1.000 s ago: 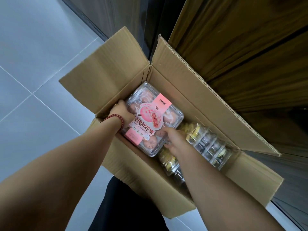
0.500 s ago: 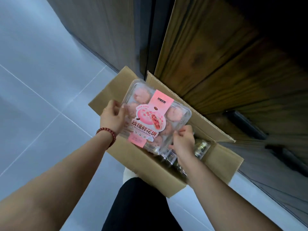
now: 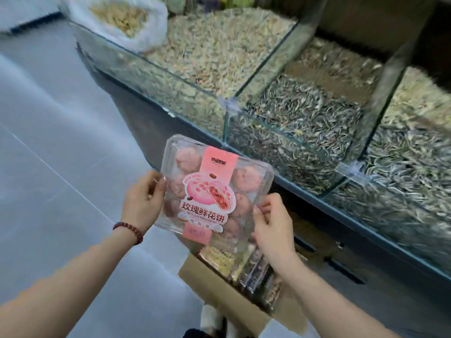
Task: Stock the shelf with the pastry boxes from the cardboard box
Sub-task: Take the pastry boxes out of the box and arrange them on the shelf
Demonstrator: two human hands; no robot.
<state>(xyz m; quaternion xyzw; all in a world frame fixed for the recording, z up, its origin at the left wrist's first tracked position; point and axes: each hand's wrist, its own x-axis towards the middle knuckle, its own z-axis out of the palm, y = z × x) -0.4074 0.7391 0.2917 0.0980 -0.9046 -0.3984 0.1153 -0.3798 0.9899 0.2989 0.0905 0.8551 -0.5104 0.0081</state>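
both hands, left hand and right hand, pinch the side edges of the pink rose pastry box, held above the open cardboard box, near the glass seed bins.

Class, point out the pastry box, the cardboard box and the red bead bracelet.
pastry box (image 3: pixel 214 191), head view, on its pink label.
cardboard box (image 3: pixel 214 289), head view, on its outer side wall.
red bead bracelet (image 3: pixel 131 228), head view, on its middle beads.

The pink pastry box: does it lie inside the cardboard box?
No, the left hand and right hand hold the pink pastry box above the cardboard box.
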